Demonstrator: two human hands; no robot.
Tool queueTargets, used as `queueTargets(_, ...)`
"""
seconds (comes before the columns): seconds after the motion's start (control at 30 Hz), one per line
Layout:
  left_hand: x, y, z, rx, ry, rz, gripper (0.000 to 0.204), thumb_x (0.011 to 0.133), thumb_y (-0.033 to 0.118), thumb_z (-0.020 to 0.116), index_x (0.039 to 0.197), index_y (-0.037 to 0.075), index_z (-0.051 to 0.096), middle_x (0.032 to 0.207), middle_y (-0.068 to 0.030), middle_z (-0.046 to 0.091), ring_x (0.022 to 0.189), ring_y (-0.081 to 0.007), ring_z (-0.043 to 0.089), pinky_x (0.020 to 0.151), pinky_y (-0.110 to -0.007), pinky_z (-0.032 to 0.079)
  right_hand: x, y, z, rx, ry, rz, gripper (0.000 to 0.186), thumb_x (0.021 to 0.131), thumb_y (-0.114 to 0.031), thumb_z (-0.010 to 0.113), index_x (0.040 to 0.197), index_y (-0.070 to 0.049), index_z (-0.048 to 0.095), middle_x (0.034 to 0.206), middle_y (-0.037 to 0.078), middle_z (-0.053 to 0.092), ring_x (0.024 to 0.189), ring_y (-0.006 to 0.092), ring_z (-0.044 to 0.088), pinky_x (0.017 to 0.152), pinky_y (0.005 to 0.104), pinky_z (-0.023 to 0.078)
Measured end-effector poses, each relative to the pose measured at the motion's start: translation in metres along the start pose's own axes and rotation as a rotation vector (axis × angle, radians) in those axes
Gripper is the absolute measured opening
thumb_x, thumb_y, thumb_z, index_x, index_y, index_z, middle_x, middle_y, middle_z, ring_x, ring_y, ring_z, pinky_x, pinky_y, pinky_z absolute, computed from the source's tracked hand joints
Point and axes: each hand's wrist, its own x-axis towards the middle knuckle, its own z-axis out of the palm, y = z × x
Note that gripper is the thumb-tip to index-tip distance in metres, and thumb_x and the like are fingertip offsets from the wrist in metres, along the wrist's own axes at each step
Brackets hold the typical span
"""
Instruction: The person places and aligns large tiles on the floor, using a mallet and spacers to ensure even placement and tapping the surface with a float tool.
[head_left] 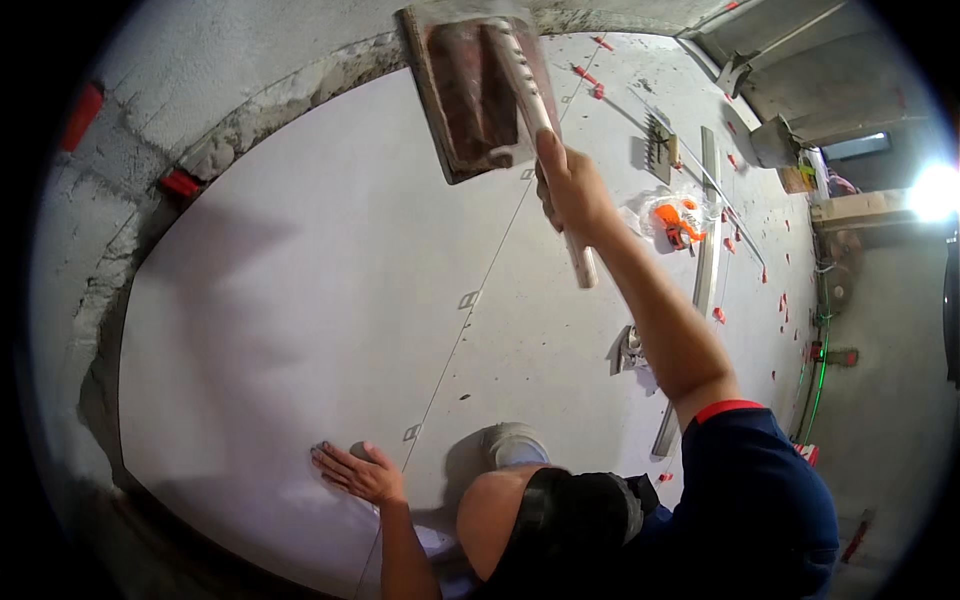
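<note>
In my right hand point(572, 190) is a paddle-like tool point(470, 95) with a broad, rectangular reddish-brown head and a long pale handle. My fingers are wrapped round the handle; the head is raised toward the far edge and blurred by motion. My left hand point(365, 474) lies flat with its fingers spread on a large pale tile point(300, 280), left of a thin joint. Small pale clips point(468, 300) stick up along that joint. My bent knee point(500, 520) and a shoe point(517, 440) are over the neighbouring tile point(520, 345).
A notched trowel point(660, 150), a plastic bag with orange pieces point(680, 222) and a long metal straightedge point(708, 260) lie on the right. Red wedges point(720, 315) are scattered there. A rough concrete wall edge point(290, 95) borders the far left; a bright lamp point(934, 193) shines at right.
</note>
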Motion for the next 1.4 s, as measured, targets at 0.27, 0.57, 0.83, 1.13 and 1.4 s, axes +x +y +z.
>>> queueTargets(0.27,0.004,0.008,-0.015,-0.099,-0.034,-0.035,0.073,0.098,0.041,0.048,0.153,-0.002,0.026,0.161,-0.0263,0.020,0.151,-0.0420,0.018,0.121,-0.056,0.015,0.034,0.002,0.085,-0.109,-0.307,0.286,0.054,0.103,-0.049,0.046,0.133,-0.003,0.043,0.064,0.005,0.051,0.047,0.0170,0.047,0.040,0.0349,0.041)
queueTargets(0.57,0.005,-0.002,-0.003,-0.105,-0.037,-0.033,0.075,0.097,0.044,0.049,0.151,-0.004,0.029,0.159,-0.0288,0.024,0.150,-0.0451,0.017,0.119,-0.059,0.017,-0.080,-0.005,0.095,-0.354,-0.215,-0.298,0.068,0.104,-0.060,0.035,0.089,0.002,0.058,0.065,0.013,0.060,0.051,0.0244,0.058,0.049,0.0354,0.047)
queueTargets(0.83,0.021,-0.006,-0.021,-0.156,-0.051,0.031,0.083,0.093,0.051,0.056,0.151,-0.003,0.031,0.159,-0.0279,0.023,0.150,-0.0435,0.018,0.120,-0.058,0.017,-0.064,0.066,0.221,-0.645,-0.434,-0.053,0.082,0.096,-0.069,0.043,0.128,0.005,0.055,0.089,0.026,0.069,0.070,0.0391,0.068,0.059,0.0456,0.055)
queueTargets(1.13,0.034,-0.245,-0.141,0.154,-0.583,0.177,0.084,0.097,0.054,0.053,0.152,-0.005,0.029,0.158,-0.0226,0.032,0.149,-0.0351,0.028,0.123,-0.048,0.017,-0.101,-0.042,0.217,-0.416,-0.579,-0.063,0.056,0.098,-0.064,0.049,0.078,-0.012,0.053,0.059,-0.004,0.044,0.046,0.0087,0.040,0.040,0.0295,0.033)
queueTargets(1.4,-0.103,-0.280,-0.113,0.098,-0.797,-0.171,0.110,0.090,0.059,0.062,0.155,-0.011,0.006,0.164,-0.0300,-0.001,0.153,-0.0424,0.004,0.124,-0.050,0.008,-0.169,-0.079,0.143,-0.202,-0.613,-0.528,0.060,0.104,-0.061,0.035,0.079,-0.009,0.053,0.056,-0.003,0.043,0.045,0.0072,0.039,0.040,0.0244,0.030)
